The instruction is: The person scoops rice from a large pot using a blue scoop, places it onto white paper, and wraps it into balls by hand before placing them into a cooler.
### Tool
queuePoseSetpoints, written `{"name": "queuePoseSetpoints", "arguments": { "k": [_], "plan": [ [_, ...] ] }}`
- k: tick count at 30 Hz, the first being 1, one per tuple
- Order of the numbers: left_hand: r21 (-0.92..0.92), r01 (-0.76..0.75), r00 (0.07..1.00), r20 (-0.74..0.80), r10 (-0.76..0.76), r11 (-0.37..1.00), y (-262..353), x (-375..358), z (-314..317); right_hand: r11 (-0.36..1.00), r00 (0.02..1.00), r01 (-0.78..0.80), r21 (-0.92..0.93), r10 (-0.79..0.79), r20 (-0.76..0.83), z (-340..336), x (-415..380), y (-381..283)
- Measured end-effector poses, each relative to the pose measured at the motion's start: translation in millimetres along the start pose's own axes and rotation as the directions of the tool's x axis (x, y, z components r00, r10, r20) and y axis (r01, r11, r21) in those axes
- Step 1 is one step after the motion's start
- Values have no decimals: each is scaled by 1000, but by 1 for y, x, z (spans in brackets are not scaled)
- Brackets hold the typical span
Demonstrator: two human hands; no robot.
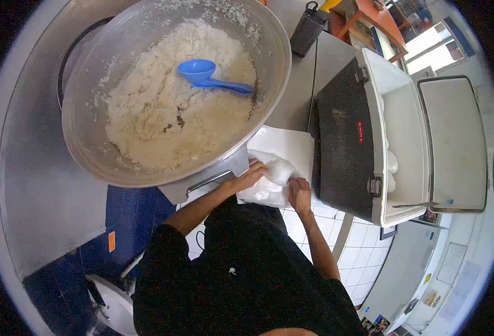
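A thin, clear plastic bag (279,171) with something white in it lies on a white surface (292,143) between the large pan and the cooler. My left hand (251,175) is at the bag's left side, its fingers bent onto the plastic. On the right side, my right hand (299,195) pinches the bag's edge. Cooked rice (174,101) fills much of the big metal pan (275,61), and a blue ladle (197,71) rests on top of the rice.
To the right stands a dark cooler (342,134) with its white lid (454,140) open and white bundles (392,162) inside. A dark metal box (308,31) is at the top. A white basin (115,308) shows at the lower left.
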State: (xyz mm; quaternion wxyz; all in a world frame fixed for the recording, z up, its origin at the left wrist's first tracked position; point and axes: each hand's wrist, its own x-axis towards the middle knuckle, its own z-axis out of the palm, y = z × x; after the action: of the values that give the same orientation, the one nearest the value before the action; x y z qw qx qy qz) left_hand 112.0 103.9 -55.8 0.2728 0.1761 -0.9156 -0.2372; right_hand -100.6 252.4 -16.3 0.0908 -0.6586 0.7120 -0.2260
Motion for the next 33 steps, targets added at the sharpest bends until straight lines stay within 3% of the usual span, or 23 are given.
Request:
{"name": "queuePoseSetpoints", "arguments": {
  "k": [2,4,5,6,7,8,9,11,12,14,15,16,17,18,20,21,23,25,26,28,30,32,33],
  "plan": [
    [38,45,954,295,-54,998,-11,11,4,1000,1000,22,22,-22,-14,11,5,16],
    [33,17,961,276,-25,999,-17,27,5,991,988,-116,66,109,112,15,14,26],
    [-66,240,897,396,-196,968,-20,40,6,992,990,-106,73,98,105,16,23,29],
    [-134,460,783,528,-330,878,-22,51,7,930,926,-355,95,336,173,15,33,29],
    [-126,458,781,530,-330,880,-23,63,6,805,799,-584,99,549,246,15,42,30],
    [10,380,783,530,-327,925,-22,74,9,804,797,-586,102,550,250,17,47,31],
    [144,294,782,532,-324,945,-21,82,11,857,842,-515,-33,512,171,21,50,32],
    [260,228,876,366,-314,938,-9,98,2,878,877,-448,-166,468,109,28,55,37],
    [366,226,855,368,-364,903,-5,112,3,930,950,-289,-226,308,51,28,58,42],
    [403,74,603,711,-363,912,-17,136,21,947,989,-142,-290,149,2,28,68,55],
    [401,63,598,718,-357,914,-13,137,20,948,927,-238,-212,287,241,28,80,61],
    [399,71,581,728,-363,914,-9,141,15,926,799,-344,-154,375,470,29,85,63],
    [399,77,564,738,-370,914,-6,146,8,883,810,-465,-68,456,368,34,85,59],
    [402,62,561,743,-365,913,-5,145,4,878,810,-475,-59,462,361,34,80,53],
    [345,131,597,721,-352,929,-2,133,-5,935,934,-352,-32,353,57,30,61,35],
    [344,118,593,728,-344,932,-4,120,-1,916,915,-399,28,400,-46,32,52,22],
    [197,325,828,414,-379,925,-7,80,17,901,869,-418,114,434,-239,33,32,-14],
    [4,482,849,247,-468,876,18,48,11,920,863,-353,169,390,-321,46,10,-33],
    [4,473,852,253,-458,881,27,36,12,928,849,-334,163,372,-376,47,7,-47],
    [-79,282,958,-34,-285,956,39,13,15,936,837,-314,161,352,-419,50,1,-66],
    [-114,314,950,26,-313,943,50,1,17,948,829,-281,147,317,-461,52,7,-67],
    [-127,277,958,-43,-284,952,49,5,24,828,743,-497,260,561,-366,58,14,-68],
    [-235,368,924,-17,-382,900,51,8,24,762,679,-536,363,645,-350,62,23,-65]
  ]
}}
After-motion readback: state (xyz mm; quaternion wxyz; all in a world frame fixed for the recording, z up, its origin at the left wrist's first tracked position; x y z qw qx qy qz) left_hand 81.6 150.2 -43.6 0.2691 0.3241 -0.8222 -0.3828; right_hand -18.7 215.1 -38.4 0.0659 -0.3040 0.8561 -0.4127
